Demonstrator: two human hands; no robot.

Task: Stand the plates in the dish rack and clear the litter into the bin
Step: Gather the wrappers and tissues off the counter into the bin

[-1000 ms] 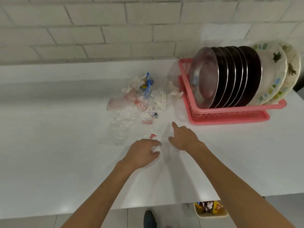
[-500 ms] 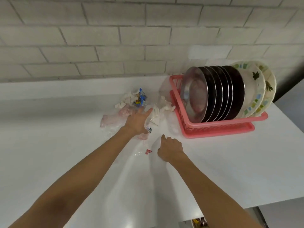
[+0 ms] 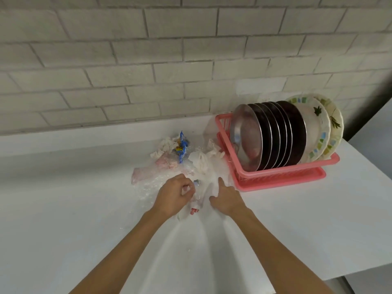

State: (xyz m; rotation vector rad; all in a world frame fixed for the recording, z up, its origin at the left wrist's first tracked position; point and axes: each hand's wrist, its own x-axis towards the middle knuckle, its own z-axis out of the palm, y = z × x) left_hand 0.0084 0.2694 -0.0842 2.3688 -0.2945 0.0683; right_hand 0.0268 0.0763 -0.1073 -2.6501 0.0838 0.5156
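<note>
White counter: one rack, perhaps nine plates; left hand grips litter.

Pink dish rack, dark steel plates, white counter.

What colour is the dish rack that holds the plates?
The dish rack is pink, seen best in the head view.

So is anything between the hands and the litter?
Nothing visible. The left hand grips the near edge of the litter, and the right hand rests on it alongside. The rack stands off to the right, clear of both.
</note>
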